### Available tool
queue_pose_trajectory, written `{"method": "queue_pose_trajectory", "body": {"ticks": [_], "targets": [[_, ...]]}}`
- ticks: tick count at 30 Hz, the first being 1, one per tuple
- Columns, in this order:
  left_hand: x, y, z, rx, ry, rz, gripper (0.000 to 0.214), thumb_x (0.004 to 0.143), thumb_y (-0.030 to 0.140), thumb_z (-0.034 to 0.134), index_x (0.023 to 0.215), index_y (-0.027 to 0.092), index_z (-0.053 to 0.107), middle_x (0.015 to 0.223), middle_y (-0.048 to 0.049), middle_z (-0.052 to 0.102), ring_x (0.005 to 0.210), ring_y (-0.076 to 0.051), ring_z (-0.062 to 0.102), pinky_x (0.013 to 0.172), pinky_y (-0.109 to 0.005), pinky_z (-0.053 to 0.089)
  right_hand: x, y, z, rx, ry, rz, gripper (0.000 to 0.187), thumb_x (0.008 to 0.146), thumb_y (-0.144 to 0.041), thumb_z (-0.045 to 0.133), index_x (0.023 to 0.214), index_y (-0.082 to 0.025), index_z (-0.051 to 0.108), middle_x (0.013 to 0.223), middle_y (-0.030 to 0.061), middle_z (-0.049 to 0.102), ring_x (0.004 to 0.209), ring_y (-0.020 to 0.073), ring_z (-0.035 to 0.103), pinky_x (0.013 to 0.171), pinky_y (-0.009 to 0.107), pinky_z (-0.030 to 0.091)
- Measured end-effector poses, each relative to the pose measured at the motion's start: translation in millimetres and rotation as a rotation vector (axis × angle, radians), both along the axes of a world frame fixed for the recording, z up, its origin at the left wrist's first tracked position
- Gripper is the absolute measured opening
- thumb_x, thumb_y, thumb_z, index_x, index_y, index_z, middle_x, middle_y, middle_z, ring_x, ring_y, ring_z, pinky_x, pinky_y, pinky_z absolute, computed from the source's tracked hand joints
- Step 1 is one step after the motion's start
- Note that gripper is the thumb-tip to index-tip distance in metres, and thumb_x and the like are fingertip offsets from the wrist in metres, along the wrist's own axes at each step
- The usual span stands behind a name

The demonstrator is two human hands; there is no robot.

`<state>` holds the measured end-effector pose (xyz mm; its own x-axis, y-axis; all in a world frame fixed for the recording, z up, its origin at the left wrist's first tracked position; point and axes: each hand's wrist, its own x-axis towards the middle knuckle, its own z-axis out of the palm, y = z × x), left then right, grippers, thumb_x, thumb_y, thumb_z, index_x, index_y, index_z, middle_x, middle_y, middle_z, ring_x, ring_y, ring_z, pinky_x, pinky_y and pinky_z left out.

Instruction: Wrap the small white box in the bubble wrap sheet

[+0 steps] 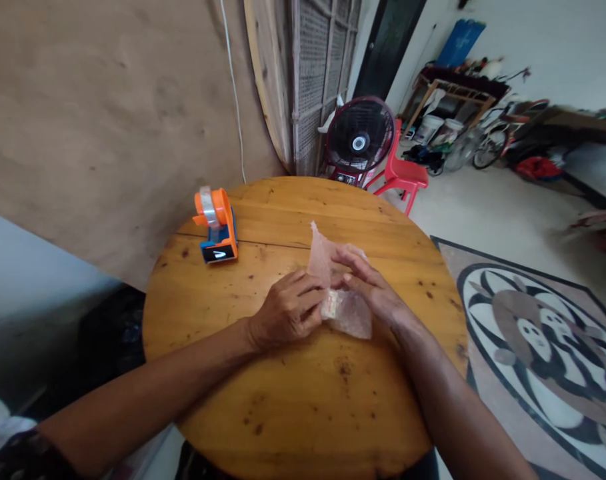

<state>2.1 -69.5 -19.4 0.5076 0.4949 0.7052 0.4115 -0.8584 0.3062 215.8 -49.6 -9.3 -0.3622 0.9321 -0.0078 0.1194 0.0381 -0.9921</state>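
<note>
A pinkish, see-through sheet of bubble wrap lies on the round wooden table, one corner sticking up toward the far side. On it is a small pale item with faint printing; its kind is too blurred to tell. My left hand has its fingers curled onto the left edge of the wrap, right beside the item. Over the right part of the sheet, my right hand reaches in with fingers stretched out, touching the wrap. Part of the sheet is hidden beneath both hands.
An orange and blue tape dispenser with a roll of clear tape stands at the table's far left. Beyond the far edge are a fan and a red chair. A panda-patterned rug covers the floor at right.
</note>
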Motion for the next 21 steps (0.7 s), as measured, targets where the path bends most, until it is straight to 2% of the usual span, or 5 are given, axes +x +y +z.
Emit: {"method": "queue_pose_trajectory", "body": {"ticks": [6, 11, 13, 16, 21], "targets": [[0.9, -0.5, 2.7, -0.052, -0.071, -0.047, 0.014, 0.078, 0.009, 0.053, 0.087, 0.016, 0.062, 0.102, -0.0090, 0.066, 0.096, -0.022, 0.056, 0.086, -0.040, 0.048, -1.8, 2.0, -0.8, -0.067, 0.084, -0.075, 0.057, 0.081, -0.037, 0.062, 0.135, -0.032, 0.045, 0.140, 0.0072, 0.045, 0.088, 0.0155, 0.064, 0.089, 0.038, 0.049], [1.2, 1.5, -2.2, -0.082, -0.094, -0.122, 0.017, 0.078, 0.008, 0.052, 0.092, 0.015, 0.059, 0.106, -0.0106, 0.066, 0.100, -0.021, 0.060, 0.091, -0.039, 0.049, -4.0, 0.3, 17.5, -0.120, 0.023, -0.092, 0.055, 0.081, -0.039, 0.061, 0.134, -0.030, 0.047, 0.139, 0.0090, 0.046, 0.094, 0.0186, 0.064, 0.086, 0.039, 0.051], [0.8, 1.9, -3.9, -0.076, -0.083, -0.119, 0.017, 0.079, 0.008, 0.052, 0.092, 0.015, 0.060, 0.105, -0.0113, 0.067, 0.101, -0.022, 0.061, 0.091, -0.039, 0.049, -1.7, -1.6, 27.2, -0.120, -0.052, -0.101, 0.053, 0.082, -0.040, 0.060, 0.132, -0.028, 0.049, 0.136, 0.0098, 0.049, 0.098, 0.0200, 0.063, 0.087, 0.039, 0.051], [0.3, 2.2, -5.7, -0.069, -0.071, -0.114, 0.017, 0.079, 0.008, 0.052, 0.092, 0.015, 0.060, 0.106, -0.0117, 0.067, 0.103, -0.022, 0.061, 0.092, -0.039, 0.049, 5.4, -8.9, 36.2, -0.021, -0.222, -0.116, 0.052, 0.081, -0.040, 0.062, 0.130, -0.024, 0.051, 0.126, 0.0096, 0.056, 0.107, 0.0211, 0.059, 0.091, 0.039, 0.048], [0.0, 2.6, -7.5, -0.076, -0.071, -0.120, 0.017, 0.081, 0.009, 0.051, 0.094, 0.016, 0.061, 0.104, -0.0108, 0.068, 0.102, -0.022, 0.061, 0.091, -0.039, 0.049, 16.4, -35.0, 25.6, 0.150, -0.579, -0.200, 0.051, 0.079, -0.042, 0.063, 0.124, -0.020, 0.055, 0.104, 0.0083, 0.064, 0.090, 0.0201, 0.062, 0.080, 0.037, 0.050]]}}
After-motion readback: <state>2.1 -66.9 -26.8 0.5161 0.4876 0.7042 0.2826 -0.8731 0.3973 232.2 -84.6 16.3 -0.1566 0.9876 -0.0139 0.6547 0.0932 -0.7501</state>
